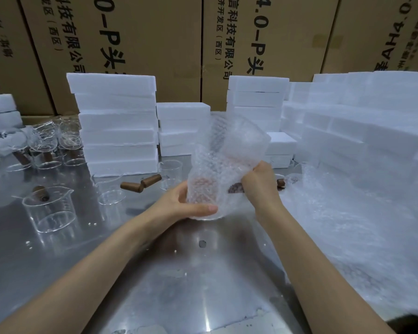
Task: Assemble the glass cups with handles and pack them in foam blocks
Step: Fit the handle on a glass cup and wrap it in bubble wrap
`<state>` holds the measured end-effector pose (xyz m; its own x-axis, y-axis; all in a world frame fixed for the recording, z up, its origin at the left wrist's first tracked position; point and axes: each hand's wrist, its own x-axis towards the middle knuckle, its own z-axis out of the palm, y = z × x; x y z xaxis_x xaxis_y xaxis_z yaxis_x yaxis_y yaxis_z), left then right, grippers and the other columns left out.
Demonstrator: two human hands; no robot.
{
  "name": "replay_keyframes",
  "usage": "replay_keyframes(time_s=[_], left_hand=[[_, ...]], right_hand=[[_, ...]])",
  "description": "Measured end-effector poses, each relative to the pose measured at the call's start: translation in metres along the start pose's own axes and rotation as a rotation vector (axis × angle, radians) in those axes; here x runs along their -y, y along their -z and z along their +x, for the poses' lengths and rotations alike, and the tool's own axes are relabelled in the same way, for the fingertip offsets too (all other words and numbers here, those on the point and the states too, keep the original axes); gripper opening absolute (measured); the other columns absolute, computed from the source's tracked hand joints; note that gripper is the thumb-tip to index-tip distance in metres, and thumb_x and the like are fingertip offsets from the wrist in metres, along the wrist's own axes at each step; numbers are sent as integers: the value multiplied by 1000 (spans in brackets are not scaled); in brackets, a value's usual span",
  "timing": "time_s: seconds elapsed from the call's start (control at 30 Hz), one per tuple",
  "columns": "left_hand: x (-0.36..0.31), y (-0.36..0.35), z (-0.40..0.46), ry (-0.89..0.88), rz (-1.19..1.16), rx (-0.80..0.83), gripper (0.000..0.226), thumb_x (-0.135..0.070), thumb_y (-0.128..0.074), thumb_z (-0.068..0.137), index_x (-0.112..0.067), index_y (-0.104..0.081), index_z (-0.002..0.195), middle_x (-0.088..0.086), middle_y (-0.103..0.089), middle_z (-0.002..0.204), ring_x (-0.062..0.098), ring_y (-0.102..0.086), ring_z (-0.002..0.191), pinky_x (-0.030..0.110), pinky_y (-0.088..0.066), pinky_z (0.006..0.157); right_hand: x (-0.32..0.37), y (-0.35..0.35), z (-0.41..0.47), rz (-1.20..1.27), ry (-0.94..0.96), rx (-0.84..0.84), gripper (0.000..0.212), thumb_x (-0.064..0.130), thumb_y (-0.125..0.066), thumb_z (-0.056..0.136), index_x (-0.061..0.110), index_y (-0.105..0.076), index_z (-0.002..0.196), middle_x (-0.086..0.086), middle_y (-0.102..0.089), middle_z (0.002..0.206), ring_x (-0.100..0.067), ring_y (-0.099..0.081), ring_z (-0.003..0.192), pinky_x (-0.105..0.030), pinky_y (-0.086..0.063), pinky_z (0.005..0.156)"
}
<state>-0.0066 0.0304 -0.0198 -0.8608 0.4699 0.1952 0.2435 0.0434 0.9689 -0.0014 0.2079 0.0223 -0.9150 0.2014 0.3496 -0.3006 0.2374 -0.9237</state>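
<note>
Steel table [155, 273] runs under both forearms, shiny w/ glare. Left hand [182, 203] cups the bottom of a bubble-wrap bundle [217, 169] held above the table centre, thumb stretched along its lower edge, fingers curled round it. Right hand [260, 182] pinches the wrap's right side, fingers closed on the film. Inside the wrap something brown shows near the right hand, prob. a handle; a glass cup in there can't be made out for sure. Loose bubble wrap sheets [348, 225] spread over the table's right side.

Left of the hands: a glass cup [51, 210] w/ spout stands upright, brown handle behind it. Two loose brown handles [140, 184] lie near the middle, just in front of a tall stack of white foam blocks [117, 124]. Small clear cups sit beside them. Further left, a cluster of assembled cups [46, 143] w/ handles. More foam stacks [256, 102] at centre-back & right. Cardboard boxes [143, 39] w/ printed text wall off the rear.
</note>
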Motion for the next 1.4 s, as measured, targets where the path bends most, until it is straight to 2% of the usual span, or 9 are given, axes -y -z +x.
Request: replay_keyframes(time_s=[0.17, 0.3, 0.53, 0.73, 0.9, 1.0, 1.1, 1.27, 1.4], left_hand=[[-1, -2, -1, 7, 108, 6, 51, -23, -83, 65, -29, -62, 111, -15, -70, 110, 2, -65, 104, 8, -47, 79], [1, -2, 1, 6, 156, -25, 47, -16, -83, 69, -30, -61, 108, -22, -70, 104, -5, -65, 97, 4, -45, 74], [3, 3, 5, 13, 119, -31, 57, -8, -78, 64, -19, -59, 116, -11, -73, 101, 1, -67, 96, 9, -49, 74], [6, 2, 4, 17, 54, -84, 70, -20, -81, 62, -30, -48, 123, -25, -68, 107, -6, -63, 102, 5, -46, 75], [6, 3, 6, 29, 44, -20, 70, -35, -81, 66, -25, -55, 130, -7, -67, 122, 9, -60, 116, 26, -46, 98], [5, 3, 5, 8, 57, 14, 60, -32, -77, 70, -23, -60, 127, -1, -65, 125, 16, -58, 121, 41, -38, 107], [4, 3, 8, 8, -16, -35, 65, -30, -76, 63, -14, -61, 124, 6, -66, 123, 24, -58, 119, 50, -36, 109], [5, 1, 12, 5, -75, -171, 60, -21, -72, 61, -16, -64, 120, 3, -69, 117, 21, -62, 114, 44, -42, 105], [7, 2, 13, 24, -51, -215, 50, -18, -70, 56, -28, -70, 105, -4, -72, 108, 18, -64, 108, 36, -46, 96]], right_hand=[[3, -1, -4, 90, 23, 107, 8, 17, -43, 62, 17, -37, 57, 17, -40, 37, 3, -38, 37, -8, -31, 37], [0, 0, -3, 131, -5, 141, 21, 7, -51, 81, 14, -45, 62, 16, -49, 41, 6, -46, 37, -7, -36, 37], [-10, -5, 3, -98, 53, 180, 6, 10, -64, 83, 15, -63, 80, 16, -58, 61, 9, -53, 49, -4, -36, 45], [-14, -20, -5, -277, 111, 208, 8, 21, -72, 73, 27, -69, 78, 12, -70, 79, -7, -65, 81, -34, -55, 79], [-17, -24, -7, -358, 115, 200, 22, 38, -77, 69, 25, -72, 87, 14, -68, 81, -10, -64, 81, -36, -56, 73], [-15, -26, -9, -426, 152, 207, 25, 42, -70, 71, 20, -62, 64, 9, -58, 67, -12, -56, 64, -30, -45, 53], [-14, -29, -8, -553, 193, 257, 33, 33, -57, 85, 1, -61, 77, -12, -62, 78, -29, -59, 74, -40, -49, 64], [-8, -25, -11, -222, 95, 187, 29, 32, -48, 75, 14, -54, 52, 5, -55, 51, -18, -53, 55, -38, -47, 58], [0, -21, -11, 35, 134, 48, 18, 32, -51, 88, 18, -62, 84, 9, -62, 77, -9, -58, 74, -25, -40, 67]])
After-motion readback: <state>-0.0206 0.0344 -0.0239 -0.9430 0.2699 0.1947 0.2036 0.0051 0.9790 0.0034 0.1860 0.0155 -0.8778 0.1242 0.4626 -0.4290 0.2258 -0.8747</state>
